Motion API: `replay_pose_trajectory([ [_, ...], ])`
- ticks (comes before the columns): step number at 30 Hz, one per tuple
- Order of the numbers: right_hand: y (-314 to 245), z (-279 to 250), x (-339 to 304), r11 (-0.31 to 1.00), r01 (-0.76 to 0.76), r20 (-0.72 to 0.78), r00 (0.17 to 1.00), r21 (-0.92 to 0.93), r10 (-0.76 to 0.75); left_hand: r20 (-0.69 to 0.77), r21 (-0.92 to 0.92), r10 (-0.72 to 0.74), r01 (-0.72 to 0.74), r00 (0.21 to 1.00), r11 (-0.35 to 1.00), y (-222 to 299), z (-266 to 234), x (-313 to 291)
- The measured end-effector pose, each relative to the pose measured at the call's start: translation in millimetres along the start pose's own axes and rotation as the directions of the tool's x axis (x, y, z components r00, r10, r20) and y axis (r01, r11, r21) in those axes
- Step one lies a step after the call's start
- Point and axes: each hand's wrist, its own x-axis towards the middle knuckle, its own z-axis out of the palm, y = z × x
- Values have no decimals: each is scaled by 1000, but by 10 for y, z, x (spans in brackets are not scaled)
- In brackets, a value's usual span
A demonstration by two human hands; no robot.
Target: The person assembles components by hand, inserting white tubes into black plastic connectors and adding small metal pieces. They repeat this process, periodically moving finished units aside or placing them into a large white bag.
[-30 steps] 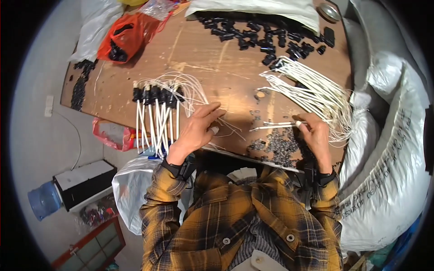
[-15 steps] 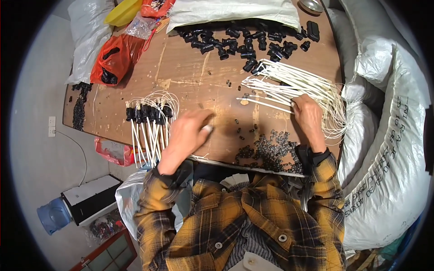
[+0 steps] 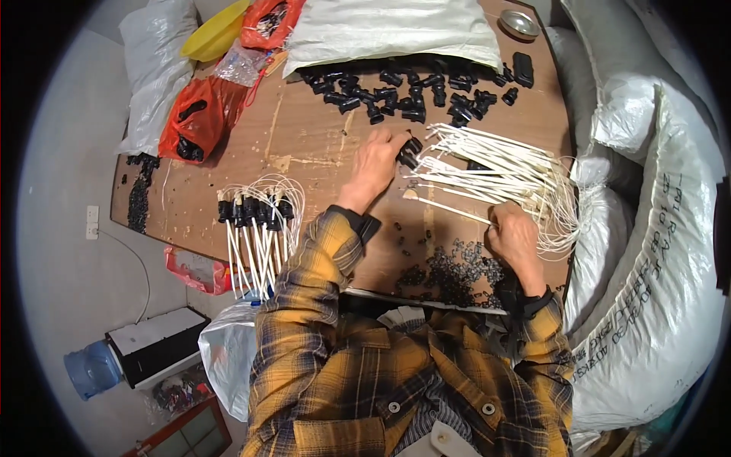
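My left grip [image 3: 373, 166] seems to be picking a black socket [image 3: 412, 142] off the bench [image 3: 312, 129], whether closed I cannot tell. My right grip [image 3: 514, 234] pinches a white-sleeved wire [image 3: 455, 210], so lifting calls for steadiness

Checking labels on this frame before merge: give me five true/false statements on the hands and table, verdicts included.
1. The left hand has its fingers at a black fitting. True.
2. The right hand is empty and rests on the red bag. False: the right hand is at the end of a white tube.
3. The heap of small dark pieces lies nearer the person than the bundle of white tubes. True.
4. The yellow bowl is at the table's right side. False: the yellow bowl is at the far left.
5. The joined fittings and tubes lie left of the left hand. True.
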Motion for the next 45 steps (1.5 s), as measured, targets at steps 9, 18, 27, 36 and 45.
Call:
replay_pose_trajectory([
  [9,-183,-98,51,889,26,-75,997,458,9,-402,91,21,17,915,996,-644,-38,-152],
  [18,-135,4,-2,821,-180,41,981,542,188,-172,-115,75,-96,982,989,75,-128,-422],
  [27,-191,-28,-202,674,-219,137,975,706,174,-6,-633,-100,73,995,771,112,14,-527],
  [36,-254,-124,-237,824,125,-100,991,553,-84,8,-614,26,-16,1000,789,-20,28,-683],
  [45,-555,-177,-242,965,216,-95,974,146,-204,-156,-186,399,-424,904,887,9,97,-780],
])
